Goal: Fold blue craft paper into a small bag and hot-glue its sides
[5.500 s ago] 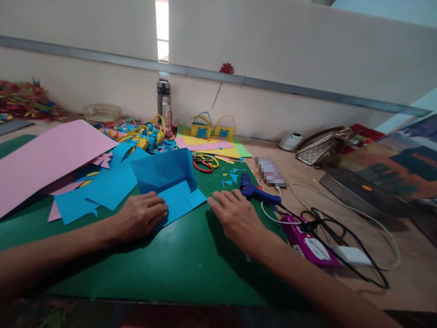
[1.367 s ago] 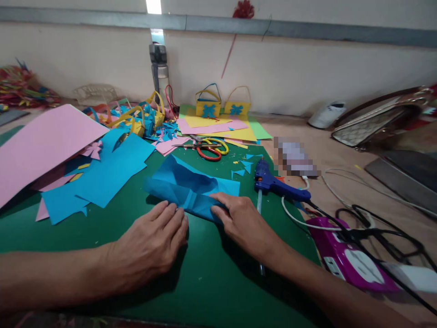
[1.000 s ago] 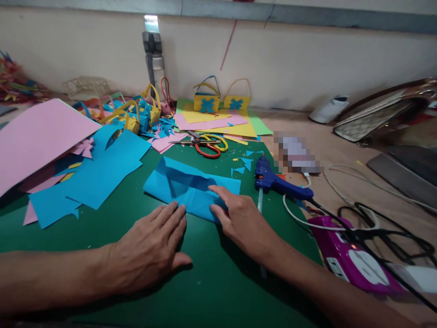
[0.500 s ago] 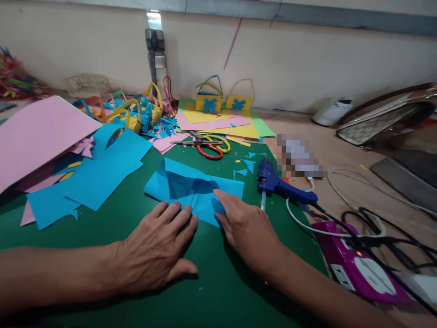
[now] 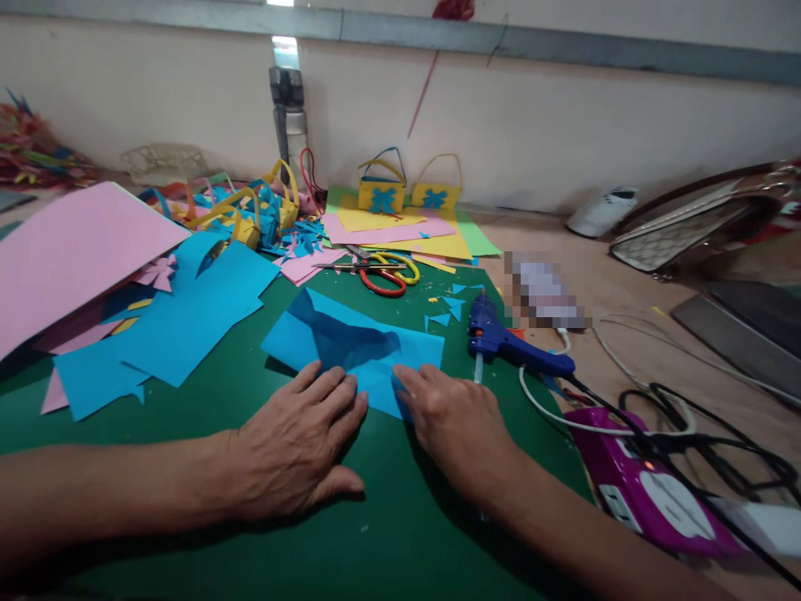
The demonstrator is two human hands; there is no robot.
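A folded sheet of blue paper (image 5: 350, 334) lies on the green mat, its upper layer raised and creased into a pocket-like opening. My left hand (image 5: 306, 442) rests flat with the thumb apart, its fingertips on the paper's near edge. At the right of the paper, my right hand (image 5: 450, 417) has its fingers curled down on the folded flap; the thumb is mostly hidden. A blue glue gun (image 5: 506, 338) lies just beyond my right hand. Scissors with red and yellow handles (image 5: 385, 274) sit behind the paper.
Blue sheets (image 5: 181, 309) and pink sheets (image 5: 81, 250) lie at the left. Small yellow paper bags (image 5: 380, 197) stand by the wall. A purple power strip (image 5: 651, 492), cables (image 5: 682, 401) and a blurred-out phone (image 5: 544, 288) are at the right.
My right hand's index finger has come down from the raised paper edge and curled onto the flap. My left hand has stayed nearly still. The view has tilted slightly.
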